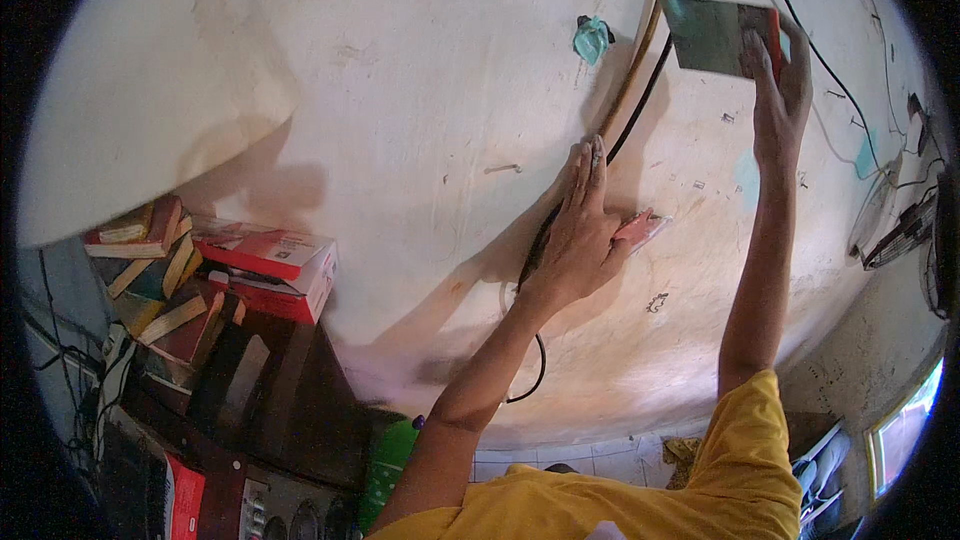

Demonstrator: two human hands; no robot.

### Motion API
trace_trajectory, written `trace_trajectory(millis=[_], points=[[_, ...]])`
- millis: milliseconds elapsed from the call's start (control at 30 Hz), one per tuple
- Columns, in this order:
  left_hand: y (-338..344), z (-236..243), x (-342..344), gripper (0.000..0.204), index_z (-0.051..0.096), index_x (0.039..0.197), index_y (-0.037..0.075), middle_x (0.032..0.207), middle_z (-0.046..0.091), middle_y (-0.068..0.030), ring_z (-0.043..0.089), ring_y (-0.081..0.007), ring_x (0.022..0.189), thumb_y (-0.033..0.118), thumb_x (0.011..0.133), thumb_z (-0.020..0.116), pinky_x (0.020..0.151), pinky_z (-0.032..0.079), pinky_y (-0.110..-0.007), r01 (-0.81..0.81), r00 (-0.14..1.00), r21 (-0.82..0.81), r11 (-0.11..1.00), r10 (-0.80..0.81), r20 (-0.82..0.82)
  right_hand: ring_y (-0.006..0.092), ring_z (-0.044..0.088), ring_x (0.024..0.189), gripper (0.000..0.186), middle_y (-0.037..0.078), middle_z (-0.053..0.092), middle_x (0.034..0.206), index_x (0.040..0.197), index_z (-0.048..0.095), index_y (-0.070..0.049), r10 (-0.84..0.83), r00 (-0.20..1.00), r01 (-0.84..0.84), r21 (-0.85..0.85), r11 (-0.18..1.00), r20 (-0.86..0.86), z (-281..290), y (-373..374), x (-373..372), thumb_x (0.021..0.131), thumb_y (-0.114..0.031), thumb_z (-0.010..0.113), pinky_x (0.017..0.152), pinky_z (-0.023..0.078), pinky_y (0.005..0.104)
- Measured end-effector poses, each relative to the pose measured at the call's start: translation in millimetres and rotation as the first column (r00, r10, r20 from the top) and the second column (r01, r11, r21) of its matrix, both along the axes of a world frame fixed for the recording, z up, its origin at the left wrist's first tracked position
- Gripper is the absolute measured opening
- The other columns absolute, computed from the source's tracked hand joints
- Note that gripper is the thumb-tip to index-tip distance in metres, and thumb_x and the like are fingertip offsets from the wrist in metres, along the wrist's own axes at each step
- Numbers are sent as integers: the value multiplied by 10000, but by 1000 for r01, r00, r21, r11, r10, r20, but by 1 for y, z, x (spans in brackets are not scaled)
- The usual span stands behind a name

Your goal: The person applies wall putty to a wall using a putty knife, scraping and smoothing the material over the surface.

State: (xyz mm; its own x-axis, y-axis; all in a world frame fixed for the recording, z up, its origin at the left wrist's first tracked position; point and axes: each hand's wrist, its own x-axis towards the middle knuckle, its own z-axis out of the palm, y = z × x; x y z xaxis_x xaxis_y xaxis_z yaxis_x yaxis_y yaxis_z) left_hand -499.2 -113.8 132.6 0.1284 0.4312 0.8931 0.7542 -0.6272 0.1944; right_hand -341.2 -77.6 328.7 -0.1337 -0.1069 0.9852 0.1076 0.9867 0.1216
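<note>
My right hand (782,90) is raised at the upper right, gripping a wide flat putty knife (708,38) by its red-edged side. The grey-green blade points left, in front of the wall. My left hand (580,230) is near the middle of the wall, its fingers stretched upward over a brown hose (640,60) and a black cable (640,110). Between its thumb and palm sits a small flat red piece (637,227) with a pale, smeared edge; its kind is unclear. Grey smears mark the fingers of this hand.
The pale wall (420,130) has stains, nails and holes. A teal rag or bag (592,40) hangs there. At left, books (160,250) and a red-and-white box (270,265) are stacked on dark furniture. A black fan (905,230) stands at right, beside a framed bright panel (905,430).
</note>
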Motion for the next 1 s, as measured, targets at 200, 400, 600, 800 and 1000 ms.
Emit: trace_trajectory(millis=[200, 400, 600, 800, 1000], points=[[-7, 8, 1, 416, 597, 621, -129, 1462, 31, -351, 9, -505, 1364, 203, 866, 540, 1124, 87, -526, 0, 1000, 41, 999, 0, 16, 139, 591, 930, 405, 101, 619, 1112, 1272, 504, -27, -41, 957, 47, -15, 999, 287, 46, 19, -25, 904, -175, 583, 702, 495, 286], [1, 0, 3, 373, 643, 687, -105, 1461, 37, -354, 20, -514, 1359, 206, 870, 547, 1123, 92, -515, -9, 1000, 38, 999, 8, 17, 199, 614, 999, 396, 133, 616, 1134, 1294, 494, -67, -54, 925, 24, 84, 996, 376, 38, 36, -41, 923, -184, 566, 796, 544, 340], [-3, 2, 7, 335, 677, 775, -95, 1460, 53, -352, 27, -505, 1363, 204, 863, 555, 1124, 106, -495, 51, 994, 56, 997, -56, 91, 152, 563, 1070, 364, 140, 599, 1170, 1236, 494, 67, 219, 941, -183, -154, 971, 260, 35, 31, -53, 880, 6, 542, 928, 448, 275], [-6, 4, 1, 398, 705, 861, -27, 1449, 72, -367, 94, -531, 1344, 356, 826, 605, 1113, 142, -503, -170, 978, -7, 985, 168, -120, 155, 601, 999, 328, 160, 650, 1045, 1167, 546, 80, -196, 912, 192, 46, 980, 360, 41, 2, -55, 846, 9, 550, 865, 481, 269], [-11, 6, 2, 251, 678, 751, -72, 1475, 34, -330, 13, -481, 1376, 150, 798, 573, 1129, 112, -481, -27, 1000, -43, 999, 27, 1, 144, 600, 977, 328, 125, 652, 1028, 1152, 547, 101, 21, 959, 5, -92, 996, 282, 44, 4, -46, 846, -16, 560, 849, 478, 260]])
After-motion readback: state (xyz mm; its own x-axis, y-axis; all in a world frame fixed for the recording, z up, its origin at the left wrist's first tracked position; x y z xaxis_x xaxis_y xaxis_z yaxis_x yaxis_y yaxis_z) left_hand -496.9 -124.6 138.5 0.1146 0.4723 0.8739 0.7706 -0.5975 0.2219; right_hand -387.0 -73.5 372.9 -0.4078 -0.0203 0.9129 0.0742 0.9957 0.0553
